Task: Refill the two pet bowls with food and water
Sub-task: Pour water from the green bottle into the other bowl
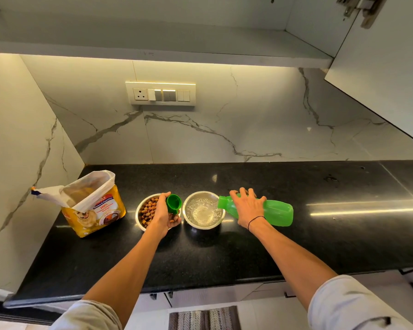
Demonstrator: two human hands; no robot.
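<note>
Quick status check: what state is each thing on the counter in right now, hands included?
Food bag: open, upright.
Food bowl: holds kibble.
Water bowl: holds water.
Bottle: uncapped, tipped over the water bowl.
Cap: off the bottle.
Left hand: holds the cap.
Right hand: grips the bottle.

One head-worn wide-angle view looks forward and steeply down from above the black countertop [296, 234], facing the marble backsplash [224, 129], near enough that both forearms reach in from the bottom edge, with the cabinet underside [153, 41] bowing overhead.
</note>
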